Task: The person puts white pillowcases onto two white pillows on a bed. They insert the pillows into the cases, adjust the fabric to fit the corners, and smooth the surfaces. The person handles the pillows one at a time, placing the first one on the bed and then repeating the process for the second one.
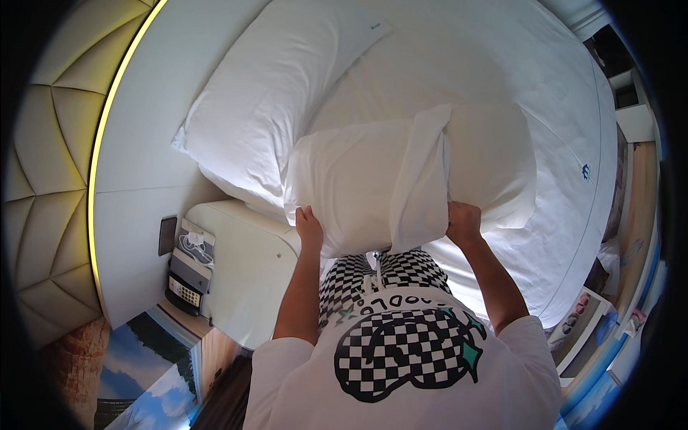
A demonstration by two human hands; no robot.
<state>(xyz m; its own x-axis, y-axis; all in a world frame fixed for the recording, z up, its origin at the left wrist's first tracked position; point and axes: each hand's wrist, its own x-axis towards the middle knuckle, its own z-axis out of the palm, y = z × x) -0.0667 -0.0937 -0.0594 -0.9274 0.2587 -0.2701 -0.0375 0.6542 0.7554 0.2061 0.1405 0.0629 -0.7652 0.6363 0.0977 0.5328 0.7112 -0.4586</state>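
A white pillow (492, 166) lies across the near side of the bed, partly inside a white pillowcase (357, 183). The case covers its left part, and the case's open edge is folded back in a band near the middle; the right end of the pillow is bare. My left hand (309, 228) grips the lower left corner of the pillowcase. At the folded edge, my right hand (463, 221) is closed on the cloth, beside the bare part of the pillow. Beyond them, a second white pillow (252, 102) in its case rests at the head of the bed.
A white sheet (559, 226) covers the mattress. At the left stands a pale bedside cabinet (247, 274), with a telephone (185, 293) and a coiled white cable (196, 247) beside it. A padded wall panel (54, 145) with a lit strip runs along the far left.
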